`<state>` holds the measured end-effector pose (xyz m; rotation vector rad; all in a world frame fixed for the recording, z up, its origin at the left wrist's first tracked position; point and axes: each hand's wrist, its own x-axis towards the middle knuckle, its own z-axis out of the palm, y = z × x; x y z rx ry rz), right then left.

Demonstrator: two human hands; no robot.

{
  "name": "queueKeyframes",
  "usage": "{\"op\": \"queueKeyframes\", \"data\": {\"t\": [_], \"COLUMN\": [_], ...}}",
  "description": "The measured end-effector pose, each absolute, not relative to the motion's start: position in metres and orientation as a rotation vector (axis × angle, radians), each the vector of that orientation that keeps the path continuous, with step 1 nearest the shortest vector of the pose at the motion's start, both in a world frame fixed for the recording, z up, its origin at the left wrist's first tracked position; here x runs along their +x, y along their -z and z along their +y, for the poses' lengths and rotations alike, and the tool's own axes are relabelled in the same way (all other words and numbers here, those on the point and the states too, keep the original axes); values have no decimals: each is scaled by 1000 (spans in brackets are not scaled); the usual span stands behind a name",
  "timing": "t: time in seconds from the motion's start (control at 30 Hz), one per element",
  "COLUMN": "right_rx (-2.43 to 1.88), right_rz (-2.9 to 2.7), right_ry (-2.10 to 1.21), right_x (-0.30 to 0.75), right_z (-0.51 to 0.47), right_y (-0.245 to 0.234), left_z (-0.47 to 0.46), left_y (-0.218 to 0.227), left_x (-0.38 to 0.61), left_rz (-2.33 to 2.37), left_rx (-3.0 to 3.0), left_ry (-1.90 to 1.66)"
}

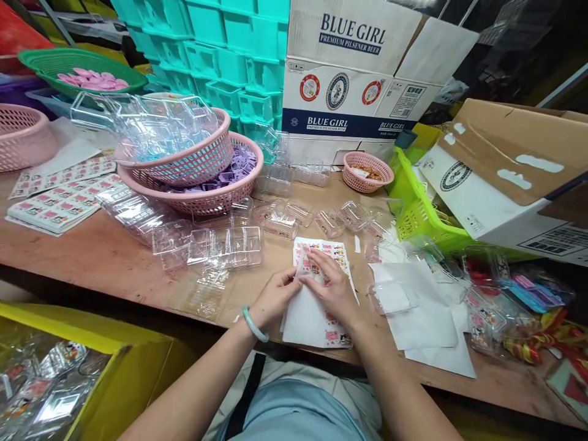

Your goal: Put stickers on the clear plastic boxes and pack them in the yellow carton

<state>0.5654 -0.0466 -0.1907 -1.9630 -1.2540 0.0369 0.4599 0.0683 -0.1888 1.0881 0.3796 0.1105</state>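
Observation:
A stack of sticker sheets (pixel 342 251) with small pink and orange cartoon prints lies in front of me on the table. My left hand (pixel 275 299) is closed, its thumb and fingers pinching the left edge of the top sticker sheet. Over the prints, my right hand (pixel 334 289) is closed on the same sheet, with thumb and fingers bent toward the left fingertips. The lower left of that sheet is blank white, and a few prints show below my right wrist. Whether a single sticker is lifted between my fingers, I cannot tell. Clear plastic cases (pixel 328 224) lie just beyond the stack.
Clear trays (pixel 236 247) and pink baskets (pixel 193 201) stand to the left, near more sticker sheets (pixel 50 208). White backing papers (pixel 422 315) lie right. Behind are a beer carton (pixel 340 79), teal crates (pixel 220 61) and a green basket (pixel 418 208). A yellow bin (pixel 138 373) sits lower left.

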Motion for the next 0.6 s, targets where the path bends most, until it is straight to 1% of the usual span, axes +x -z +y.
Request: {"op": "queueKeyframes", "data": {"t": [0.07, 0.17, 0.33, 0.4, 0.53, 0.6], "right_rx": [-1958, -1982, -1953, -1925, -1929, -1903], "right_rz": [-1325, -1502, -1633, -1565, -1202, -1159], "right_ry": [-56, 15, 93, 76, 14, -54], "right_x": [566, 570, 567, 566, 567, 568], "right_z": [-47, -49, -49, -50, -53, -55], "right_y": [197, 202, 208, 210, 211, 209], "left_z": [70, 75, 77, 75, 71, 68], "left_y": [192, 199, 205, 205, 204, 203], "left_x": [456, 453, 455, 456, 455, 454], "left_rz": [331, 271, 269, 304, 396, 435], "left_rx": [1203, 1366, 1457, 1437, 1304, 1237], "left_ry": [-97, -137, -168, -162, -140, -179]}}
